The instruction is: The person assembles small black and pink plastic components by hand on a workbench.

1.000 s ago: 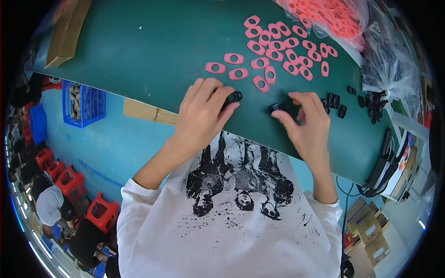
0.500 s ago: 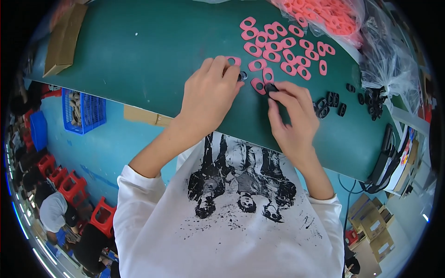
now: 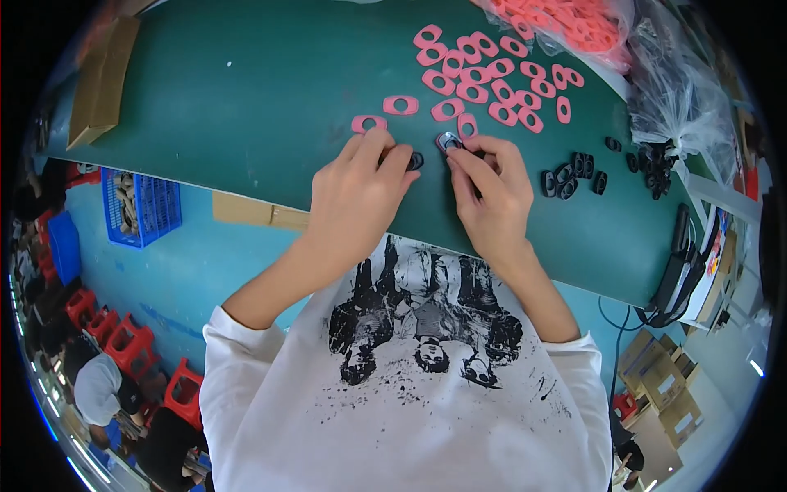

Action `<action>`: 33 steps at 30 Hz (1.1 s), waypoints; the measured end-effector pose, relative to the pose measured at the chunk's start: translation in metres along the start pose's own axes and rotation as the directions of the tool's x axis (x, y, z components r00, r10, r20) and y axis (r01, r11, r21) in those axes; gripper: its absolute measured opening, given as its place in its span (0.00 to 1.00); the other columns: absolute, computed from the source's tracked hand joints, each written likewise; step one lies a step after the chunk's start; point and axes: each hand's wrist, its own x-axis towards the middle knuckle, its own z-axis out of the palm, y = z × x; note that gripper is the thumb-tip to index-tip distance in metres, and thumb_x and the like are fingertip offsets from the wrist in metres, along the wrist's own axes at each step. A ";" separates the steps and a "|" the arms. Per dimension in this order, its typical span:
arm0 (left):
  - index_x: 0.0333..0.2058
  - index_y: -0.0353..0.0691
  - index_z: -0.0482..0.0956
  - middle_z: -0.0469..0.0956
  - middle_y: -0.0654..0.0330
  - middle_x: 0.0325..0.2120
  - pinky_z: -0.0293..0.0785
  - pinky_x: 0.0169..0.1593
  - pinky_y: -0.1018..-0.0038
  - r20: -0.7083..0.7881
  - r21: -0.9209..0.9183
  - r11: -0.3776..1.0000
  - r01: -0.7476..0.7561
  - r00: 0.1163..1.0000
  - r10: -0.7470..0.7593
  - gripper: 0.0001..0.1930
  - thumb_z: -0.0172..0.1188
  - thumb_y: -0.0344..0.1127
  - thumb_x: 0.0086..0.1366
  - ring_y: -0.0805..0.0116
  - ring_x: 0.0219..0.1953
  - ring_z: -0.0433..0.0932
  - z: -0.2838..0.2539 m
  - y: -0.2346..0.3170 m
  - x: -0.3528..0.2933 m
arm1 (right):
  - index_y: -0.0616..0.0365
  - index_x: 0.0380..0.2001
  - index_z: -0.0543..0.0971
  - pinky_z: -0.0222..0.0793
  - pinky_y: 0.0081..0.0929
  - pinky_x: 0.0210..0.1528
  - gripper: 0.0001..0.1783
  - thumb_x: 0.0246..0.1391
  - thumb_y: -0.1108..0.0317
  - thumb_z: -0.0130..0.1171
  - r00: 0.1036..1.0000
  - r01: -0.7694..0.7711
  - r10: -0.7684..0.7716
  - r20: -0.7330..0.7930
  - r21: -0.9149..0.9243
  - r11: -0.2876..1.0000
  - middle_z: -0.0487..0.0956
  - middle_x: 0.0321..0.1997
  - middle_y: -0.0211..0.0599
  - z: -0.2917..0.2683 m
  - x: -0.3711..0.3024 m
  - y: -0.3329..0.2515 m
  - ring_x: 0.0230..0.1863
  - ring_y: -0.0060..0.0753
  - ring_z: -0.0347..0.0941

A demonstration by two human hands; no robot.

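Note:
My left hand [image 3: 358, 187] is closed over the green table, its thumb and fingertips on a small black oval ring [image 3: 416, 161]. Just beyond those fingers lies a pink oval ring [image 3: 369, 125], and another pink piece [image 3: 400, 105] sits a little farther off. My right hand [image 3: 498, 197] pinches a shiny dark oval ring [image 3: 448, 142] with a pinkish edge, partly hidden by the fingers. Whether a pink piece lies under it I cannot tell. Many loose pink rings [image 3: 473, 92] spread beyond that hand. To its right is a group of black rings [image 3: 566, 179].
A clear bag of pink pieces [image 3: 574, 25] lies at the far right, beside a knotted clear bag [image 3: 676, 98]. More black pieces [image 3: 656, 176] are near the right edge. A cardboard box [image 3: 105, 82] stands at far left; a blue basket [image 3: 156, 209] is beyond the table's left side.
My right hand has moved left and turned the dark ring so that its shiny face shows. My left hand has drawn nearer to me with its black ring, uncovering a pink ring.

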 end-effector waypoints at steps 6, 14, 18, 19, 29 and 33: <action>0.38 0.37 0.81 0.73 0.62 0.32 0.75 0.29 0.70 -0.130 -0.102 0.994 0.035 0.990 -0.048 0.16 0.71 0.31 0.50 0.65 0.33 0.78 0.009 -0.004 -0.008 | 0.62 0.35 0.84 0.67 0.22 0.26 0.11 0.45 0.83 0.67 1.000 -0.007 0.007 0.003 0.025 1.000 0.77 0.38 0.36 -0.002 0.000 0.004 0.25 0.25 0.70; 0.34 0.38 0.79 0.72 0.62 0.31 0.74 0.26 0.70 -0.116 -0.052 0.995 0.082 0.989 -0.087 0.13 0.71 0.33 0.50 0.66 0.32 0.78 0.008 0.004 0.000 | 0.62 0.36 0.84 0.68 0.22 0.27 0.12 0.46 0.83 0.67 0.996 -0.090 0.090 0.006 -0.006 0.996 0.75 0.38 0.36 0.000 -0.004 0.001 0.26 0.24 0.71; 0.32 0.39 0.77 0.71 0.61 0.30 0.74 0.25 0.69 -0.059 -0.031 0.997 0.068 0.996 -0.070 0.12 0.71 0.34 0.50 0.65 0.30 0.78 0.009 0.004 0.005 | 0.61 0.35 0.84 0.68 0.22 0.27 0.11 0.46 0.83 0.67 0.996 -0.085 0.085 -0.025 -0.002 0.996 0.75 0.38 0.36 0.003 -0.004 -0.001 0.25 0.24 0.70; 0.31 0.39 0.77 0.71 0.61 0.31 0.74 0.25 0.69 -0.059 -0.028 0.997 0.067 0.996 -0.069 0.12 0.71 0.34 0.50 0.64 0.30 0.79 0.010 0.004 0.005 | 0.61 0.35 0.84 0.68 0.22 0.27 0.11 0.45 0.82 0.68 0.996 -0.088 0.087 -0.035 -0.016 0.996 0.76 0.38 0.36 0.003 -0.002 0.000 0.25 0.24 0.70; 0.41 0.37 0.80 0.72 0.62 0.32 0.72 0.25 0.71 -0.128 -0.037 0.999 0.007 0.992 -0.011 0.17 0.71 0.33 0.52 0.67 0.27 0.78 0.016 0.001 -0.007 | 0.58 0.35 0.85 0.67 0.22 0.25 0.12 0.45 0.81 0.69 0.996 -0.063 0.061 -0.071 -0.031 0.998 0.75 0.35 0.34 0.006 -0.004 0.006 0.24 0.24 0.69; 0.41 0.37 0.81 0.72 0.62 0.32 0.72 0.25 0.71 -0.091 -0.074 0.997 -0.004 0.996 -0.003 0.16 0.70 0.32 0.52 0.66 0.26 0.77 0.013 0.000 -0.006 | 0.59 0.36 0.85 0.66 0.22 0.25 0.13 0.45 0.82 0.68 0.996 -0.078 0.076 -0.038 -0.044 0.996 0.75 0.33 0.33 -0.002 -0.002 0.006 0.23 0.24 0.68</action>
